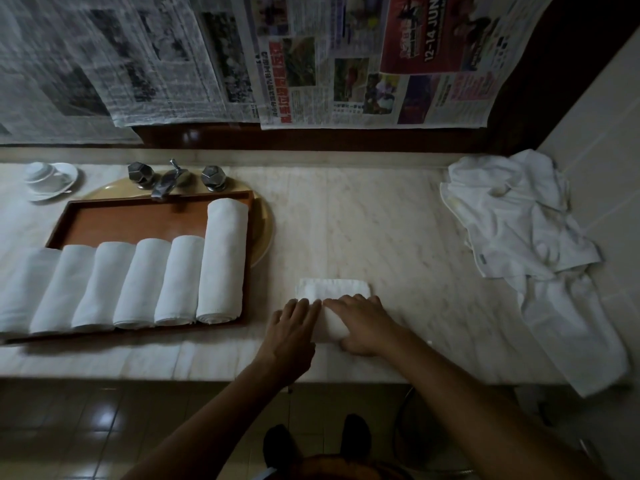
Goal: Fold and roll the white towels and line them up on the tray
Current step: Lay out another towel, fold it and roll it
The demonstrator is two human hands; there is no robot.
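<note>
Left hand (pixel 294 327) and right hand (pixel 365 325) press seemingly flat, released fingers (pixel 309 306) on a folded white cloth towel (pixel 334 289) near 6 rolled white towels (pixel 180 282).

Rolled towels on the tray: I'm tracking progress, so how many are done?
6, side by side on the tray: five shorter rolls from the left, one longer roll at the right end. More may be cut off at left.

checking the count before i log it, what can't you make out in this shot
The leftmost rolled towel and the left end of the tray: cut off by the head view's left edge.
Near part of the folded towel: covered by the left hand and right hand.
The towel pile at right: bunched, so the number is unclear.
The newspaper text: blurred and too small.
</note>
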